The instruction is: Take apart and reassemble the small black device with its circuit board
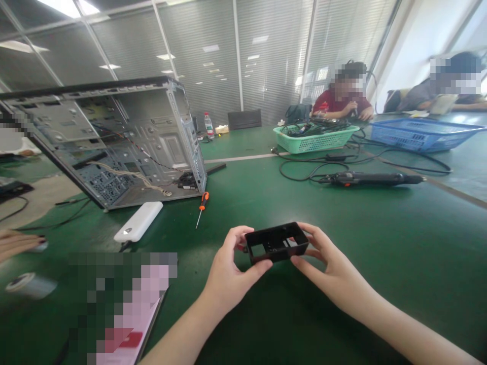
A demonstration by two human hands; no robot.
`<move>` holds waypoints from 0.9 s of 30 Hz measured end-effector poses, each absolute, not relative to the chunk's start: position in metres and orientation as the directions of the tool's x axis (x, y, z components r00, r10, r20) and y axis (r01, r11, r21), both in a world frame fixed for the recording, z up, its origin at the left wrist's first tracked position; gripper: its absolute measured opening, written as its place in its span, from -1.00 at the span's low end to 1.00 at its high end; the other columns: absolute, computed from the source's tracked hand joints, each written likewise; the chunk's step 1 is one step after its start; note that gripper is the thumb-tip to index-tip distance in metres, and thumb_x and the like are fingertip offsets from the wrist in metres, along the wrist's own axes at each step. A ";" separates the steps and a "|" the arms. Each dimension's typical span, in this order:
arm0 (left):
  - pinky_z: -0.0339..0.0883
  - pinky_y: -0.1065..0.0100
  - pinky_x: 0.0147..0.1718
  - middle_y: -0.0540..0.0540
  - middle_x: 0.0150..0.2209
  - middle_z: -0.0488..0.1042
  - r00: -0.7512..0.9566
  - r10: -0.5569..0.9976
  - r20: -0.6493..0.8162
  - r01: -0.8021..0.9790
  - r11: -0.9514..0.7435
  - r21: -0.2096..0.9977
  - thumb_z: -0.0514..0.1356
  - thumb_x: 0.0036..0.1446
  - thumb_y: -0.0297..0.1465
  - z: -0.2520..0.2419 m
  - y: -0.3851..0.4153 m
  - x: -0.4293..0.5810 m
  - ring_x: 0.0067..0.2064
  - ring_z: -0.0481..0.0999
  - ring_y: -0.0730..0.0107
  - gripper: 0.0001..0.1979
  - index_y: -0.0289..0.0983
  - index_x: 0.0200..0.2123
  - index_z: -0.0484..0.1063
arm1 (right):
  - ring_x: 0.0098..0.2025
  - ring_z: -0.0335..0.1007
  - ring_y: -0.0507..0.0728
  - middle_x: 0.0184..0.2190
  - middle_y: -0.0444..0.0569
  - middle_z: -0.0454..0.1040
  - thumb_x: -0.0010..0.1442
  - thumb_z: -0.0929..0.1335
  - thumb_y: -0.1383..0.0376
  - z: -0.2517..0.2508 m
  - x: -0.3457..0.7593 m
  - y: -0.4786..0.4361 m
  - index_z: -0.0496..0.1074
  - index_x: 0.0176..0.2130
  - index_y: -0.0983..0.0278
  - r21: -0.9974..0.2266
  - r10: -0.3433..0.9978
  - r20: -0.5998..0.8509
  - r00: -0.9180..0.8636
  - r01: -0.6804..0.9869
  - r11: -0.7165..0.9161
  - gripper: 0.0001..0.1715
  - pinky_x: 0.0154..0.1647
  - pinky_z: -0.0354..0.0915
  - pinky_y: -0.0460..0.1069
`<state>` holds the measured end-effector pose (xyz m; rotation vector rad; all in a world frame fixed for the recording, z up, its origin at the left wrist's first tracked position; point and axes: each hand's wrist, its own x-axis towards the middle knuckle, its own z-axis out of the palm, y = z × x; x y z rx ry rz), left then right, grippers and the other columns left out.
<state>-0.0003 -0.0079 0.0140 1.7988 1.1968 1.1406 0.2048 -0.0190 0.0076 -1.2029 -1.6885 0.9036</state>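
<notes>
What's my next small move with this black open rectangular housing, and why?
Perhaps lower the black open rectangular housing onto the green tabletop: your left hand and right hand hold its ends, so neither is free for the orange-and-black screwdriver beyond.

- At the clock's centre we have the box frame (pixel 281 255), between our left hand (pixel 230 268) and right hand (pixel 323 256), over the table (pixel 247 197).
- At ten o'clock we find the screwdriver (pixel 203 204), the computer case (pixel 152 137) just beyond.
- Between nine and ten, a small device (pixel 140 221) lies before the case.
- At eleven, far off: a bottle (pixel 209 126).
- Toward one, a basket (pixel 314 143) holds cables (pixel 327 126); a second basket (pixel 418 139) sits right of it.
- At two, we see the power driver (pixel 373 179) before both baskets.
</notes>
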 end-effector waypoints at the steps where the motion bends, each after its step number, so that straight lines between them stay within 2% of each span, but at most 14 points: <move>1: 0.30 0.22 -0.11 -0.06 -0.20 0.47 0.178 0.949 0.260 0.331 -0.307 0.893 0.27 -0.01 -0.36 0.015 -0.008 -0.001 -0.13 0.46 0.22 -0.53 -0.16 -0.02 0.21 | 0.02 0.28 0.19 0.03 0.11 0.24 0.16 0.27 0.12 0.008 0.205 -0.019 0.10 0.10 0.25 -0.908 0.962 0.207 -0.179 0.330 0.257 -0.44 -0.02 0.37 0.11; 3: 0.34 0.29 -0.26 -0.01 -0.32 0.45 0.155 0.969 0.192 0.279 -0.229 0.932 0.19 0.06 -0.26 0.017 -0.007 -0.001 -0.26 0.47 0.28 -0.58 -0.17 -0.01 0.20 | -0.05 0.32 0.17 -0.02 0.11 0.26 0.16 0.27 0.09 0.009 0.203 -0.020 0.08 0.11 0.25 -0.929 0.968 0.155 -0.195 0.306 0.210 -0.40 -0.11 0.39 0.08; 5: 0.33 0.37 -0.42 0.01 -0.42 0.41 0.146 0.984 0.102 0.229 -0.134 0.964 0.08 0.13 -0.15 0.017 -0.004 -0.002 -0.38 0.44 0.34 -0.69 -0.21 -0.14 0.29 | -0.14 0.35 0.15 -0.08 0.10 0.28 0.16 0.26 0.06 0.009 0.202 -0.022 0.05 0.13 0.26 -0.945 0.966 0.110 -0.235 0.276 0.175 -0.37 -0.17 0.38 0.06; 7: 0.26 0.41 -0.54 0.02 -0.52 0.36 0.135 0.991 0.000 0.211 -0.029 0.977 -0.04 0.16 -0.03 0.015 -0.002 -0.002 -0.50 0.38 0.39 -0.60 -0.24 -0.38 0.31 | -0.22 0.35 0.12 -0.15 0.07 0.31 0.17 0.25 0.03 0.009 0.201 -0.023 0.13 0.05 0.29 -0.955 0.952 0.088 -0.294 0.246 0.164 -0.43 -0.24 0.37 0.02; 9: 0.19 0.41 -0.59 0.05 -0.66 0.26 0.138 0.988 -0.075 0.234 0.041 0.971 -0.19 0.16 0.08 0.013 -0.001 -0.003 -0.61 0.30 0.44 -0.43 -0.24 -0.53 0.26 | -0.37 0.33 0.08 -0.31 0.02 0.36 0.16 0.26 -0.03 0.011 0.200 -0.023 0.23 -0.16 0.30 -0.966 0.938 0.036 -0.346 0.229 0.121 -0.53 -0.39 0.32 -0.04; 10: 0.18 0.41 -0.58 0.06 -0.71 0.22 0.167 0.983 -0.083 0.257 0.038 0.966 -0.26 0.16 0.11 0.011 -0.002 -0.003 -0.64 0.26 0.45 -0.38 -0.24 -0.58 0.25 | -0.47 0.29 0.04 -0.42 -0.02 0.36 0.15 0.26 -0.09 0.011 0.200 -0.022 0.22 -0.27 0.31 -0.970 0.934 -0.012 -0.356 0.230 0.075 -0.50 -0.48 0.26 -0.08; 12: 0.16 0.40 -0.55 0.09 -0.76 0.16 0.230 0.972 -0.053 0.301 -0.019 0.953 -0.32 0.15 0.13 0.009 -0.003 -0.003 -0.66 0.22 0.46 -0.33 -0.24 -0.60 0.25 | -0.62 0.17 -0.01 -0.62 -0.10 0.29 0.10 0.22 -0.24 0.012 0.200 -0.021 0.16 -0.43 0.30 -0.970 0.929 -0.124 -0.348 0.241 -0.039 -0.35 -0.60 0.10 -0.13; 15: 0.10 0.41 -0.56 0.14 -0.77 0.11 0.276 0.960 -0.041 0.332 -0.055 0.942 -0.25 0.14 0.14 0.009 -0.004 -0.003 -0.69 0.14 0.48 -0.35 -0.25 -0.51 0.30 | -0.70 0.12 -0.04 -0.72 -0.11 0.26 0.00 0.12 -0.40 0.012 0.201 -0.019 0.14 -0.50 0.31 -0.959 0.925 -0.229 -0.303 0.235 -0.160 -0.18 -0.64 -0.01 -0.15; 20: 0.04 0.42 -0.60 0.17 -0.78 0.07 0.281 0.956 -0.086 0.324 -0.011 0.946 -0.23 0.16 0.11 0.009 -0.001 -0.002 -0.71 0.07 0.51 -0.38 -0.26 -0.49 0.29 | -0.70 0.19 -0.02 -0.70 -0.10 0.29 0.02 0.13 -0.39 0.006 0.199 -0.018 0.17 -0.44 0.33 -0.969 0.922 -0.234 -0.308 0.153 -0.195 -0.18 -0.64 -0.02 -0.16; 22: 0.05 0.43 -0.60 0.16 -0.76 0.08 0.276 0.959 -0.062 0.302 -0.026 0.953 -0.20 0.18 0.07 0.009 -0.001 -0.002 -0.69 0.09 0.51 -0.43 -0.26 -0.46 0.29 | -0.66 0.26 0.02 -0.62 -0.07 0.34 0.02 0.17 -0.37 0.005 0.198 -0.019 0.20 -0.32 0.34 -0.974 0.929 -0.226 -0.293 0.093 -0.207 -0.18 -0.65 0.02 -0.15; 25: 0.14 0.43 -0.56 0.10 -0.64 0.23 0.285 0.958 -0.029 0.250 -0.045 0.967 -0.10 0.20 -0.04 0.011 -0.003 0.000 -0.60 0.23 0.47 -0.56 -0.28 -0.31 0.34 | -0.55 0.35 0.07 -0.48 -0.05 0.38 0.12 0.23 -0.18 0.008 0.198 -0.020 0.13 0.00 0.35 -0.975 0.951 -0.211 -0.226 -0.022 -0.222 -0.26 -0.57 0.15 -0.12; 27: 0.23 0.41 -0.48 0.00 -0.45 0.38 0.305 0.952 0.004 0.238 -0.081 0.968 0.01 0.18 -0.17 0.011 -0.005 0.001 -0.46 0.35 0.42 -0.69 -0.25 -0.16 0.34 | -0.43 0.38 0.08 -0.37 -0.01 0.37 0.16 0.22 0.01 0.011 0.200 -0.021 0.08 0.11 0.33 -0.985 0.967 -0.159 -0.198 -0.034 -0.169 -0.35 -0.47 0.24 -0.08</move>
